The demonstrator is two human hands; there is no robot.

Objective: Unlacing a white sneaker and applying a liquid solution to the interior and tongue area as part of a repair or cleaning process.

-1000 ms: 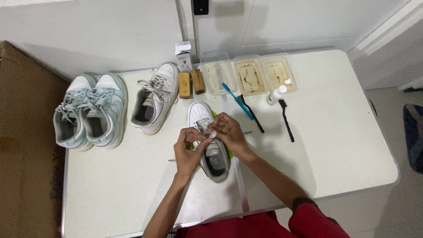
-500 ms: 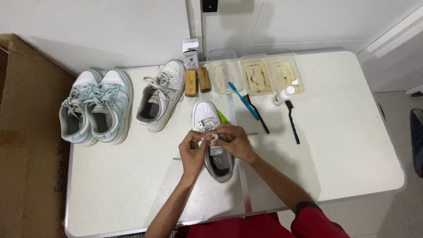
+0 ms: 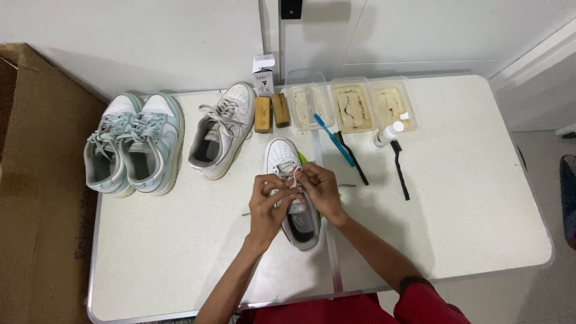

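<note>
A white and grey sneaker (image 3: 298, 223) lies in front of me on the white folding table (image 3: 456, 228), toe pointing away, on a green cloth (image 3: 305, 159). My left hand (image 3: 268, 203) and my right hand (image 3: 321, 187) meet over its lace area. Both pinch a pale shoelace (image 3: 293, 176) above the tongue. The fingers cover most of the eyelets.
A second white sneaker (image 3: 221, 131) and a pale blue pair (image 3: 133, 143) stand at the left. Behind are two brown blocks (image 3: 271, 111), a small box (image 3: 263, 73), three clear trays (image 3: 351, 107), a blue brush (image 3: 333, 140), black brushes (image 3: 400, 168) and a small bottle (image 3: 388, 134). A cardboard box (image 3: 30, 180) sits left of the table.
My hands stay on the sneaker's lace, shifted only slightly over the tongue. The view has moved a little, so the table sits lower in the picture.
</note>
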